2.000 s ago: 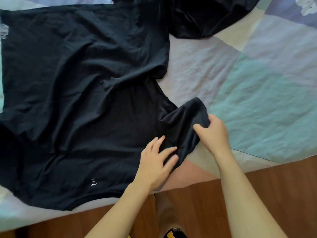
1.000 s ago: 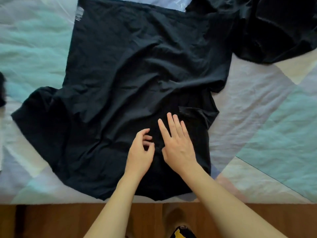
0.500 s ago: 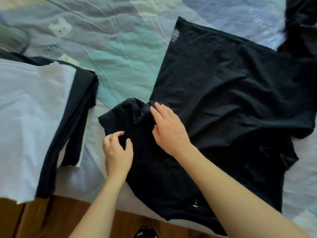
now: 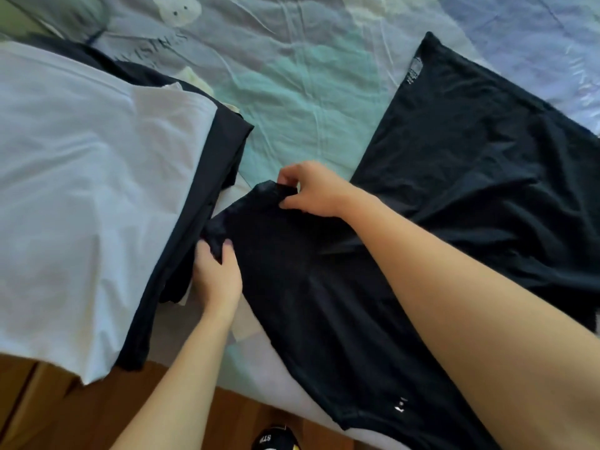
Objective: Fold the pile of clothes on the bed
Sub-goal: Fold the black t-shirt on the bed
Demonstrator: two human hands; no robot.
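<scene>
My left hand [image 4: 217, 273] pinches the near corner of the sleeve [image 4: 253, 209] of the black shirt [image 4: 454, 190], and my right hand [image 4: 310, 190] grips the far corner of the same sleeve between thumb and fingers, so both hands are closed on cloth. The sleeve is a little lifted and lies just beside the folded stack [image 4: 97, 190], which has a white piece on top and a dark piece under it. The rest of the shirt is spread flat on the bed sheet [image 4: 292, 92], on the side away from the stack, with its body running toward the upper right. I think the next step is to fold this sleeve over the body. The risk I see is that the sleeve edge almost touches the stack; if I pull toward the stack, I may drag its dark layer out of order. My right forearm lies across the shirt, so lifting it carelessly could wrinkle the body again. The lower hem is near the bed edge above the wooden floor [image 4: 65, 410] and could slide off.
</scene>
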